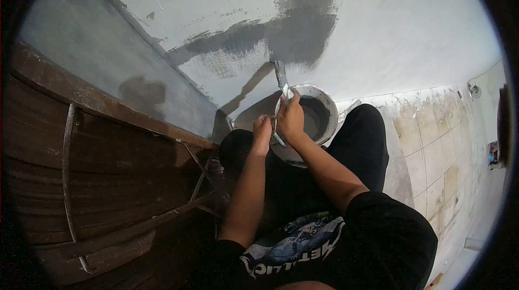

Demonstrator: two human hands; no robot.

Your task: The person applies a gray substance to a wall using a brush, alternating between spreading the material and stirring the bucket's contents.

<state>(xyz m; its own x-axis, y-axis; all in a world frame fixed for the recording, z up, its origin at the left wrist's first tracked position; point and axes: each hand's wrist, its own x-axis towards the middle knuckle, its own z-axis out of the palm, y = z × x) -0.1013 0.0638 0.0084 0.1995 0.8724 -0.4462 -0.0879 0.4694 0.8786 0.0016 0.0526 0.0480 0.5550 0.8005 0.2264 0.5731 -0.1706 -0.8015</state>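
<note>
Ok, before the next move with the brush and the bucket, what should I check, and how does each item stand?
1. Right hand grips the brush: ok, its fingers are closed round the handle.
2. Left hand steadies the bucket: ok, it is closed at the near rim.
3. Grey paint left in the bucket: ok, it shows inside.
4. Bristles loaded: cannot tell, too small to see.
5. Grey patch on the wall covers evenly: not ok, its edges are streaky.
6. Bucket's footing: cannot tell, its base is hidden.
</note>
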